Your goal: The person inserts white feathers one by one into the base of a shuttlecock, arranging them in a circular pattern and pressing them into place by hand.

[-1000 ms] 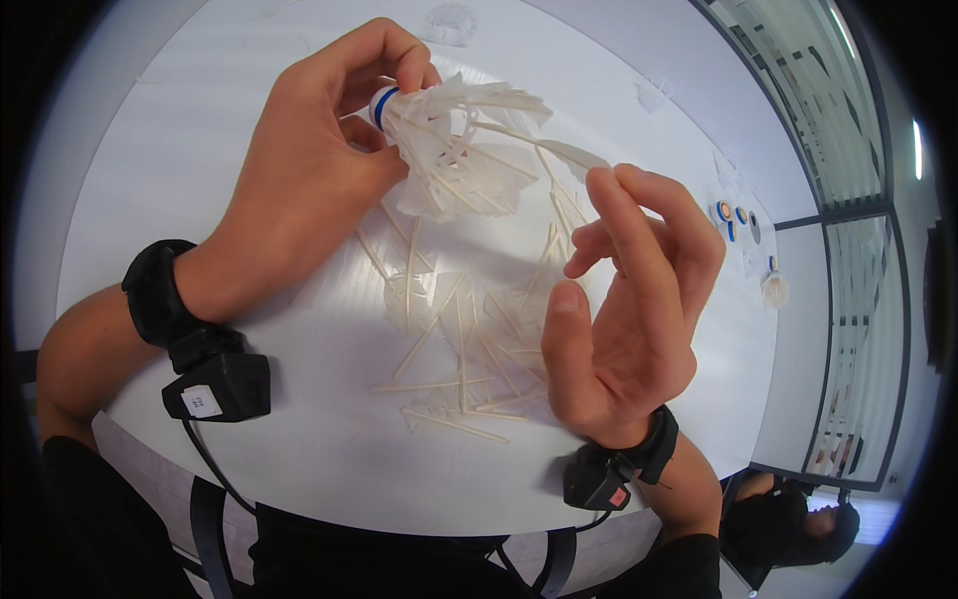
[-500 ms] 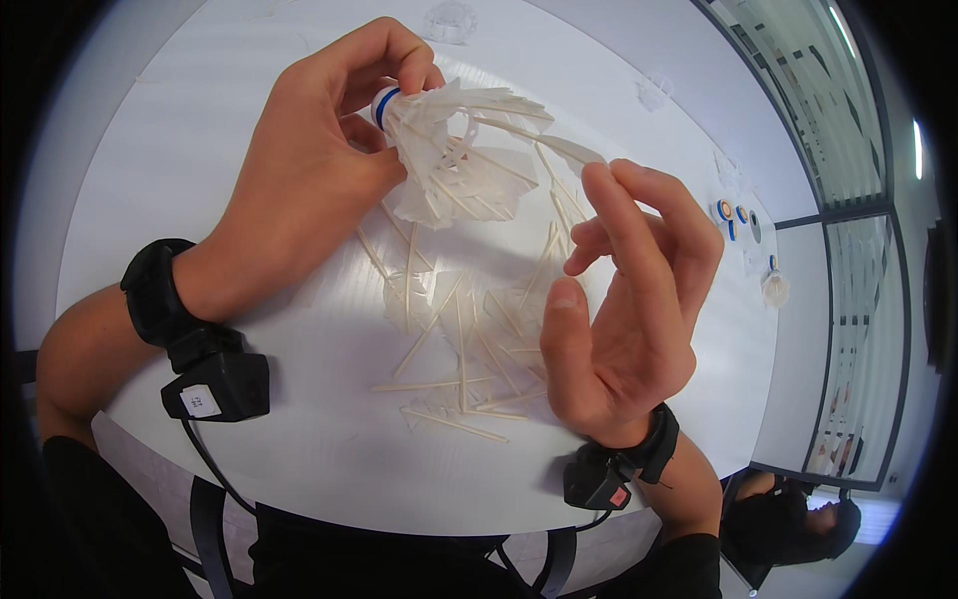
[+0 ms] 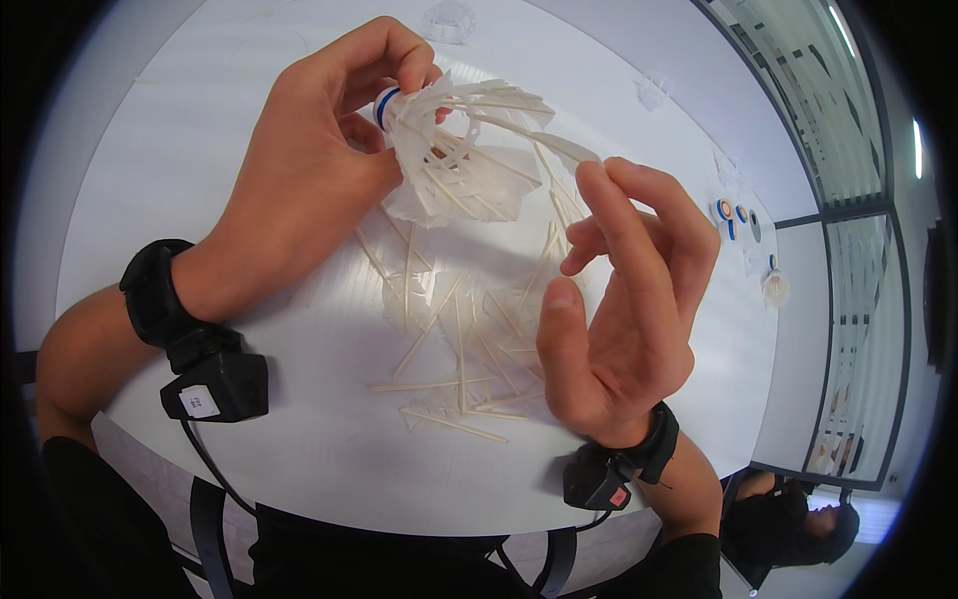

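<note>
A battered white feather shuttlecock [image 3: 469, 182] is held sideways above the table by my left hand [image 3: 299, 160]. My left thumb and fingers are closed around it beside its blue-banded cork, and the frayed skirt points right. One long feather [image 3: 561, 146] sticks out from the skirt toward my right hand [image 3: 639, 299]. Its tip meets my right index and middle fingertips, which appear to clasp it between them; my right thumb stands apart. Below lie several loose feather shafts [image 3: 461, 349] with torn white vane pieces, scattered on the white table [image 3: 339, 459].
Several blue-banded cork pieces [image 3: 725, 211] lie at the table's right edge, near another shuttlecock [image 3: 774, 288]. Faint whitish scraps [image 3: 449, 22] rest at the far edge. Black devices with cables [image 3: 215, 384] are strapped to both wrists. Another person [image 3: 788, 519] is at lower right.
The shuttlecock's skirt has turned slightly, so its opening shows more. My right hand has shifted a little left, with the feather still at its fingertips.
</note>
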The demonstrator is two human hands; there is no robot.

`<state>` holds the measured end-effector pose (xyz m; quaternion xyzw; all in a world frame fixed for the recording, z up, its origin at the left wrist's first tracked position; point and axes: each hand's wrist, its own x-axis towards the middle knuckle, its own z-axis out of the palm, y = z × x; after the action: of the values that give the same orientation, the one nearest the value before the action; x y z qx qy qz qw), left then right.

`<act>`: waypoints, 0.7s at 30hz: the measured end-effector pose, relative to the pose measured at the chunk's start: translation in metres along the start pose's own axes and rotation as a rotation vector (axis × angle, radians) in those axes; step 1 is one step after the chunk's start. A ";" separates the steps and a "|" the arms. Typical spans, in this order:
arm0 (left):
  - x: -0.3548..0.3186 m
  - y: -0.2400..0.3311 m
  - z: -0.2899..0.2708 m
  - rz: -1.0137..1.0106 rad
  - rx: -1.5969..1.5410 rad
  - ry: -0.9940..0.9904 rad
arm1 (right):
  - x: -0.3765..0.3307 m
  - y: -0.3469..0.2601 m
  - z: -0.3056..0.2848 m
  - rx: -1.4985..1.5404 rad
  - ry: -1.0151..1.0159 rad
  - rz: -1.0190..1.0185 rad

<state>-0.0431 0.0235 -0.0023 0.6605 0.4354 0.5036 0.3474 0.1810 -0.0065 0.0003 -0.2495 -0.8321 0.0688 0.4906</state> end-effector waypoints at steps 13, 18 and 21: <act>0.000 0.001 0.000 -0.030 0.013 -0.032 | -0.002 0.000 0.002 0.028 -0.022 0.034; 0.000 0.004 -0.001 -0.002 0.073 -0.040 | 0.000 -0.001 0.000 0.043 -0.025 0.045; 0.000 0.002 0.001 -0.018 0.009 -0.037 | 0.000 0.000 0.000 0.041 -0.026 0.049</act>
<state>-0.0414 0.0228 -0.0013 0.6671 0.4371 0.4862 0.3572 0.1807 -0.0066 0.0007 -0.2588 -0.8304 0.1012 0.4829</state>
